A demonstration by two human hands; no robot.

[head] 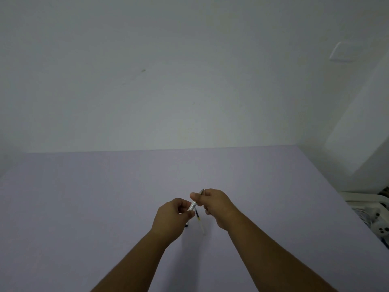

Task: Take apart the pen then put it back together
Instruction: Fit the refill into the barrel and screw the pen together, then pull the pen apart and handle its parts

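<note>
Both of my hands hold a pale, clear-barrelled pen point(193, 205) above the lilac surface point(105, 197). My left hand point(173, 218) pinches the lower end of the barrel. My right hand point(214, 204) grips the upper end, where the dark tip point(202, 191) pokes out past my thumb. A thin refill tube point(199, 222), dark and yellow near the top and clear below, lies on the surface under my hands. A small dark piece point(186, 225) shows just below my left hand; most of it is hidden.
A plain pale wall point(168, 81) rises behind the surface, with a white switch plate point(342, 52) at the upper right. Off the right edge sit white objects, one a frame point(362, 200), another with black dots point(383, 230).
</note>
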